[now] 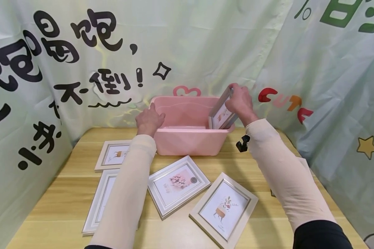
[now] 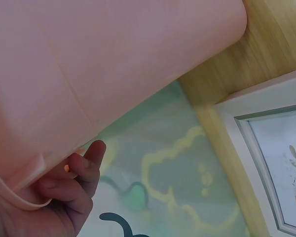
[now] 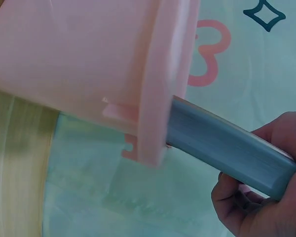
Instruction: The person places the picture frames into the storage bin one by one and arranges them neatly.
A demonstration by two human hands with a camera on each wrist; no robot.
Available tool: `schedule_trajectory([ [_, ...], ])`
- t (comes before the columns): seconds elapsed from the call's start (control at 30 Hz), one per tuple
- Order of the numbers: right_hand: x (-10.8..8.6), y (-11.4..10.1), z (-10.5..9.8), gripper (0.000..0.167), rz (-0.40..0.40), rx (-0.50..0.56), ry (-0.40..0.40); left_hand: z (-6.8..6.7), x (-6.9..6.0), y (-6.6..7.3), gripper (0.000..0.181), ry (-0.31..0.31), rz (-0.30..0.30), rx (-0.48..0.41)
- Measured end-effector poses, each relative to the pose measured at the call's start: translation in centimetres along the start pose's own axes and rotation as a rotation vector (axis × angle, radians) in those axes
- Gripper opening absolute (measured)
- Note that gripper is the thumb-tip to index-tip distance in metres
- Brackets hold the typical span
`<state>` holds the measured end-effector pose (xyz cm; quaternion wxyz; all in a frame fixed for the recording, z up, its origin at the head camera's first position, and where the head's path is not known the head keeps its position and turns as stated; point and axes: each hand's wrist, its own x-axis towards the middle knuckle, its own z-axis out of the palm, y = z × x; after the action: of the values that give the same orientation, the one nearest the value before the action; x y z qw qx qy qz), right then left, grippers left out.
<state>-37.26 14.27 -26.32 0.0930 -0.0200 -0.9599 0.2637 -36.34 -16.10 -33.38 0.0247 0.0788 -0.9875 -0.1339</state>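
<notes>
A pink plastic bin (image 1: 190,142) stands at the back of the table. At its left end my left hand (image 1: 150,121) grips the rim; in the left wrist view the fingers (image 2: 91,170) curl round the edge from below. My right hand (image 1: 240,103) holds a grey-edged picture frame (image 1: 219,118) by its upper end, tilted, with the lower end inside the bin's right side. Seen from the right wrist, the frame's thick side (image 3: 227,143) passes over the bin's rim, with fingers (image 3: 224,200) and thumb around its outer end.
On the table lie a silver-white frame with a pink flower picture (image 1: 179,186) and a beige frame (image 1: 223,211). Two more, a beige frame (image 1: 103,155) and a white frame (image 1: 96,211), are partly covered by my left sleeve. A printed curtain (image 1: 205,52) hangs close behind the bin.
</notes>
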Motion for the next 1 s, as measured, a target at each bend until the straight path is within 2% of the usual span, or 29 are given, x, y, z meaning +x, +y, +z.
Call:
schedule_trajectory([
  [0.2, 0.0, 0.0, 0.9, 0.065, -0.022, -0.016, 0.017, 0.0, 0.0, -0.1, 0.074, 0.004, -0.002, -0.001],
  [0.67, -0.1, 0.6, 3.0, 0.065, -0.026, -0.013, -0.020, 0.1, -0.1, 0.1, 0.074, -0.004, -0.004, -0.007],
  [1.0, 0.0, 0.7, 3.7, 0.064, -0.038, -0.009, -0.041, 0.1, 0.0, 0.0, 0.075, 0.001, -0.007, -0.008],
])
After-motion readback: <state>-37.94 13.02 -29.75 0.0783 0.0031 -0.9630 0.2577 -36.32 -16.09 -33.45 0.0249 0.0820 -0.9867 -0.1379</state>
